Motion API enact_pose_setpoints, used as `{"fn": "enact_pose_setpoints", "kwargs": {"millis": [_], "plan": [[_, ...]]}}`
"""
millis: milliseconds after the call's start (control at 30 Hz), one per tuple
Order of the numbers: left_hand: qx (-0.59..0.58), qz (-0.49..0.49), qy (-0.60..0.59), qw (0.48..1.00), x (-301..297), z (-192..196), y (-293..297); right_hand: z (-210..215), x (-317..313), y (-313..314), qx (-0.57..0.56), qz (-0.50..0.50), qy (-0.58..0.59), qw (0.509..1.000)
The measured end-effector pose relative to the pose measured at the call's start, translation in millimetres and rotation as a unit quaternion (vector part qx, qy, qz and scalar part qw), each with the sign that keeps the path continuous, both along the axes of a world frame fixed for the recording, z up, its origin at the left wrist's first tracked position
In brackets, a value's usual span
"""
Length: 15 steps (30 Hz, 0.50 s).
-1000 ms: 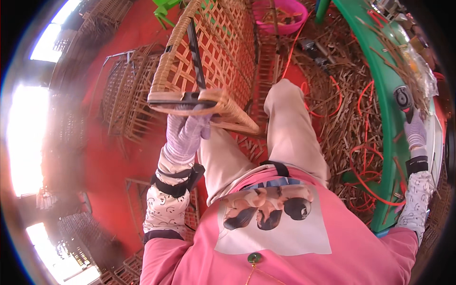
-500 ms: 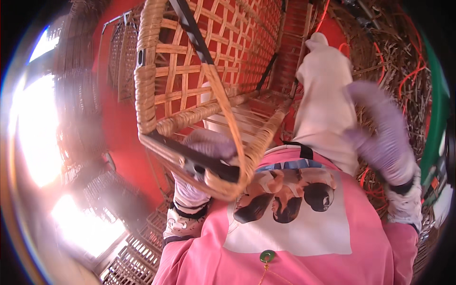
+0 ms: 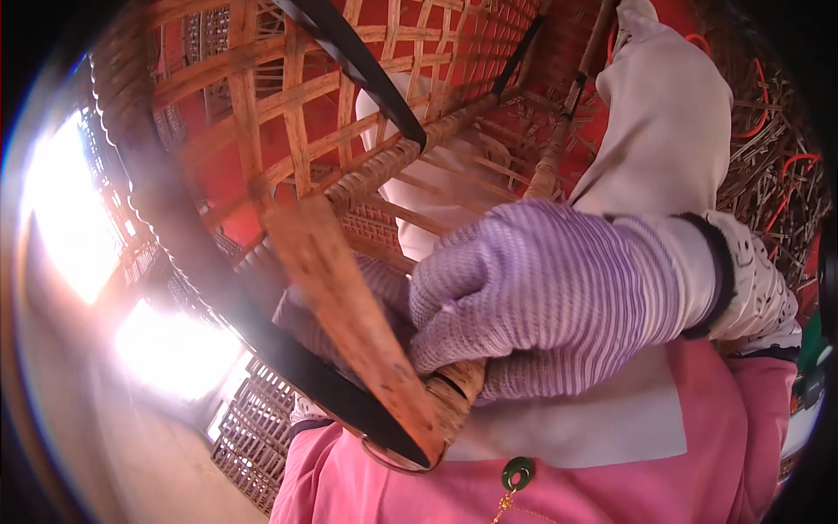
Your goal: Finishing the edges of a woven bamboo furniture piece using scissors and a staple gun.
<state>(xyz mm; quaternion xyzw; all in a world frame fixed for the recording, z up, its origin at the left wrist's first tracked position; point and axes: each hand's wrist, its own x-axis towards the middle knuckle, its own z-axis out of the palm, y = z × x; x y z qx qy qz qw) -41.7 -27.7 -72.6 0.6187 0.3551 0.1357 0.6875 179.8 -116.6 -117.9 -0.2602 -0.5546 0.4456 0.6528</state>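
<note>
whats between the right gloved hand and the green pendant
In the head view, the pale patch of the pink shirt lies between the right hand and the green pendant.

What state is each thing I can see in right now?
Woven frame: tilted, its lattice open-gapped
Broad strip: slanting, in front of the left hand
Right hand: gloved, fingers curled at the frame's near corner; grip unclear
Left hand: gloved, partly hidden behind the strip; grip unclear
Upper black bar: bare, slanting
Green pendant: hanging
Orange cord: curved
Brown scraps: scattered
</note>
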Motion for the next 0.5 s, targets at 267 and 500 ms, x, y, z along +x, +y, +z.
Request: {"fn": "enact_pose_setpoints", "kwargs": {"millis": [267,500], "plan": [[0.014,0.002,0.000,1.000,0.8,12.1,-5.2,3.6,-12.5,-7.9,-0.046,-0.078,0.022,0.996],[0.014,-0.005,0.003,1.000,5.1,19.6,-9.1,4.0,-7.9,-3.0,-0.036,-0.111,0.063,0.991]]}}
